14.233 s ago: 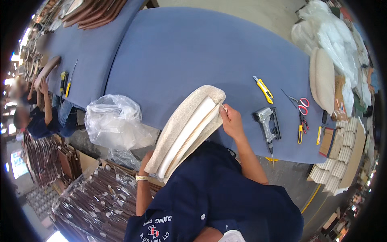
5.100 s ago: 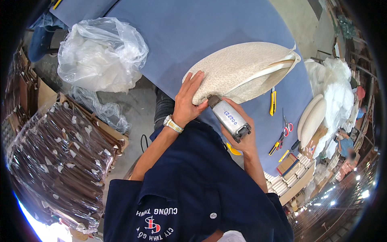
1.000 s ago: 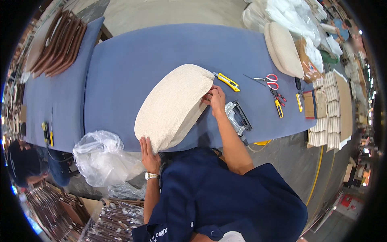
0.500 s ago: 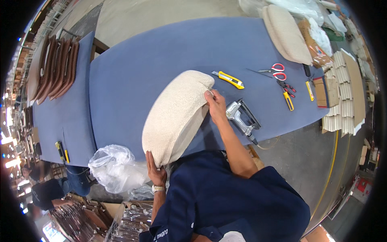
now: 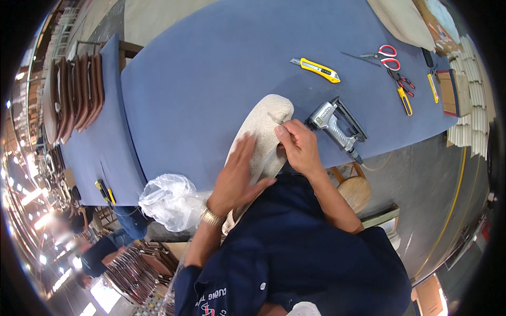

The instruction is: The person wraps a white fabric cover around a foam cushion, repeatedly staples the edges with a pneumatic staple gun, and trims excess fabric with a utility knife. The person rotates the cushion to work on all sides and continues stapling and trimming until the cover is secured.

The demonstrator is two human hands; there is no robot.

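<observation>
A cream, fabric-covered cushion [image 5: 270, 113] stands tilted on edge against my body at the front of the blue-topped table [image 5: 195, 100]. My right hand [image 5: 300, 150] pinches the fabric at the cushion's far right edge between thumb and fingers. Across its near face lies my left hand [image 5: 234, 179], fingers stretched out and slightly blurred, with a watch at the wrist. Part of the cushion's lower end is hidden behind that hand and my shirt. To the right of my right hand rests a silver staple gun [image 5: 337, 129]. Beyond it is a yellow utility knife [image 5: 319, 70].
Red-handled scissors [image 5: 389, 59], pliers [image 5: 401, 81] and a yellow cutter [image 5: 433, 88] lie at the right. Another cream cushion [image 5: 406, 23] is at the far right. Clear plastic [image 5: 168, 200] bunches at the near left edge. Brown padded panels [image 5: 79, 95] stand at left; a round stool [image 5: 354, 194] is below.
The cushion has been turned more upright and brought closer to my body. My left hand has moved from its lower end onto its face; my right hand still grips the edge.
</observation>
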